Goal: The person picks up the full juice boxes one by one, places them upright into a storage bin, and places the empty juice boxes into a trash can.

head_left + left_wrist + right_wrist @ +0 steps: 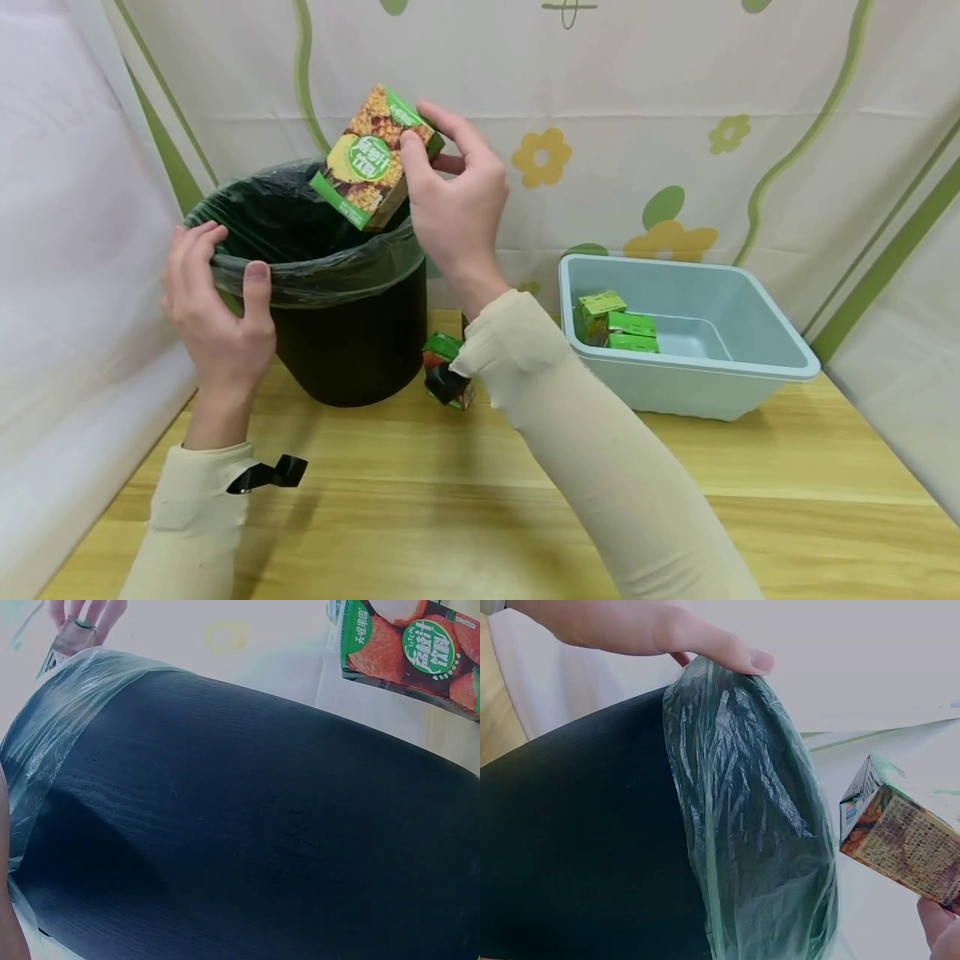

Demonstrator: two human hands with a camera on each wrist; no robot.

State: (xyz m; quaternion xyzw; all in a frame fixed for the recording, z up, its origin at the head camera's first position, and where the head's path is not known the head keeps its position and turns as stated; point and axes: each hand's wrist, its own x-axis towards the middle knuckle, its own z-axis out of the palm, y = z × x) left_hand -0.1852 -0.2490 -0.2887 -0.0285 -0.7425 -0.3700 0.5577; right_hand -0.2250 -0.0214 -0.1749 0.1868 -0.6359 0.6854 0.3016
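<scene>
My right hand (457, 192) grips a pineapple juice carton (367, 158) by its right end, thumb on the printed front. The carton is tilted above the mouth of a black trash bin (352, 350) lined with a thin greenish plastic bag (322, 283). In the right wrist view the juice carton (907, 832) shows its side panel, past the bag-covered rim. My left hand (217, 308) holds the bin's rim at the left, its fingers bent over the edge and the thumb in front. The right wrist view shows this left hand (660, 634) with its thumb along the bag.
A lychee juice carton (405, 649) stands on the table right of the bin, partly hidden by my right cuff in the head view. Farther right is a light blue tub (675, 383) with several green cartons (600, 308). Printed white curtain (465, 50) encloses the wooden table (390, 517).
</scene>
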